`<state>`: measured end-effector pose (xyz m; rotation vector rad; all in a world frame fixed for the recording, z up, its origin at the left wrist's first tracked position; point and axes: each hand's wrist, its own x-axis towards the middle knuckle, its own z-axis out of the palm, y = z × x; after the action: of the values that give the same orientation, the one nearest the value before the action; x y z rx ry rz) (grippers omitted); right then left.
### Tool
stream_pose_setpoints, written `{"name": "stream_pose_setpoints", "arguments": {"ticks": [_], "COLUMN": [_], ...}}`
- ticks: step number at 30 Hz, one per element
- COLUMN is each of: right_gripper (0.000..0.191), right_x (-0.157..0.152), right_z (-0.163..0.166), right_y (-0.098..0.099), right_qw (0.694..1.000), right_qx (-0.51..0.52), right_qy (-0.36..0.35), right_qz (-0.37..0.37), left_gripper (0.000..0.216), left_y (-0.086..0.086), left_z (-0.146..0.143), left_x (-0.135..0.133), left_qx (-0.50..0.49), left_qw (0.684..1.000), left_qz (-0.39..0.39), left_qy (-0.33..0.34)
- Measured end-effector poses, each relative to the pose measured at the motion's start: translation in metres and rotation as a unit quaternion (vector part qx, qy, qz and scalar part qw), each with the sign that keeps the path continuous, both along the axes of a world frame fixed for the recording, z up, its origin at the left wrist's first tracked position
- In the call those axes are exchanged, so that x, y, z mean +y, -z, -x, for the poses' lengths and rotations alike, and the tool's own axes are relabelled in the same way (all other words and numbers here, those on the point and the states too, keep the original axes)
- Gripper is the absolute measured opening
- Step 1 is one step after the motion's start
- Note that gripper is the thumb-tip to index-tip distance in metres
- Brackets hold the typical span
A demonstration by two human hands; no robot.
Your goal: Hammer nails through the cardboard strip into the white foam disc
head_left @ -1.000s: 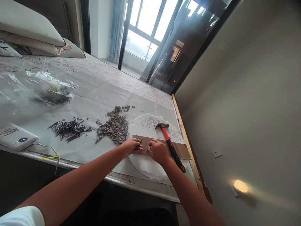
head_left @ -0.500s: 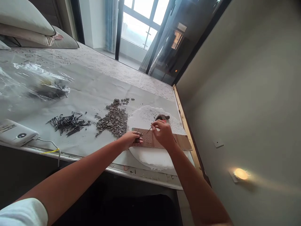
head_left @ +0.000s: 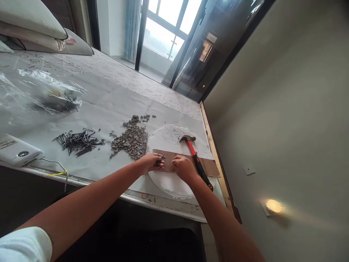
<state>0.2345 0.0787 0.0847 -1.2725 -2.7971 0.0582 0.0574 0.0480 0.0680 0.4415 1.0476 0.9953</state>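
Grey-white sheet (head_left: 109,103) covers the work surface. At its left, the clear plastic bag (head_left: 51,94) lies slumped; inside, a dark mass and a paler patch, contents not identifiable through the crumpled film. White round slab (head_left: 171,186), pitted on its far part, lies near the wooden edging (head_left: 208,131). Across it: brown board (head_left: 169,164), long axis left to right, right end slightly nearer the wearer; small dots grouped on its left part. Gravel heap (head_left: 132,142) just left of the slab. Hammer (head_left: 196,160) lies diagonally across the board, head on the slab's far part, handle running toward the wearer and rightward. Left hand (head_left: 149,163): fingers curled, gripping several thin dark nails (head_left: 159,161) over the board's left end. Right hand (head_left: 185,169): fingers bent, tips at the dotted part; cannot tell whether they close on a nail. Loose nail pile (head_left: 79,142) left of the gravel.
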Motion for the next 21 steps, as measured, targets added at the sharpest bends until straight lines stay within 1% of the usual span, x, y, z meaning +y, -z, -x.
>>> {"name": "stream_pose_setpoints", "arguments": {"ticks": [5,12,16,21], "right_gripper": [0.023,0.025,0.024,0.019], "right_x": [-0.010,-0.010,-0.005,-0.001], "right_z": [0.001,0.006,0.007,0.004], "right_y": [0.008,0.006,0.003,-0.003], "right_qw": [0.996,0.987,0.987,0.993], "right_qx": [-0.082,-0.138,-0.140,-0.118], "right_qy": [-0.037,-0.079,-0.069,-0.030], "right_qz": [-0.022,-0.028,-0.022,-0.008], "left_gripper": [0.004,0.006,0.005,0.004], "left_y": [-0.001,-0.006,-0.007,-0.003], "left_z": [-0.001,-0.001,0.000,0.001], "left_x": [0.000,-0.003,-0.003,-0.003], "left_qx": [0.008,0.012,0.014,0.014], "left_qw": [1.000,1.000,1.000,1.000], "left_qz": [0.004,0.002,0.004,0.009], "left_qy": [-0.011,-0.010,-0.006,0.001]}}
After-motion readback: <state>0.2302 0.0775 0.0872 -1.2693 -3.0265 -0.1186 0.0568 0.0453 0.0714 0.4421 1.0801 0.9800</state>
